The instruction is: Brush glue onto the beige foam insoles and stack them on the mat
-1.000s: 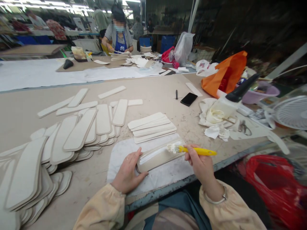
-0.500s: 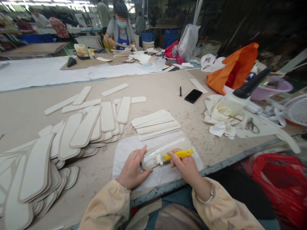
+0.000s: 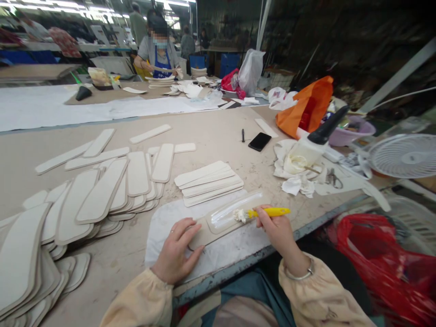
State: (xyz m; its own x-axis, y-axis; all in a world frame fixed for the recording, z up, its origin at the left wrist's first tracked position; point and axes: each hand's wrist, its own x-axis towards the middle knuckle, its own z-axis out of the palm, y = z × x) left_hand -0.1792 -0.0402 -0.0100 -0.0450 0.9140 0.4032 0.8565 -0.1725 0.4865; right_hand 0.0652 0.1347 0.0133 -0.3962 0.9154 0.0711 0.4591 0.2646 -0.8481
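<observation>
My left hand (image 3: 180, 249) lies at the left end of a long beige panel (image 3: 202, 232), thumb and fingers apart, steadying it. Within a rounded outline, the panel's middle has a glossy, wet-looking surface (image 3: 225, 213). In my right hand (image 3: 276, 227) is a yellow-handled brush (image 3: 272, 212), held between thumb and fingers. Its bristles, clotted with white paste, touch the panel near its front edge. Beneath the panel is a white sheet (image 3: 160, 227). A small stack of cream panels (image 3: 209, 181) lies just beyond it.
Many loose cream panels (image 3: 102, 190) overlap on the left. At right are a glue container (image 3: 303, 152), scissors (image 3: 334, 178), a phone (image 3: 260, 141), an orange bag (image 3: 306, 109) and a white fan (image 3: 405, 155). A red plastic bag (image 3: 381, 254) sits below the table edge. Across, a co-worker (image 3: 160, 54) handles panels.
The brush in my right hand has moved right along the panel. My left hand has slid toward the panel's left end, uncovering more of it. The view has shifted rightward.
</observation>
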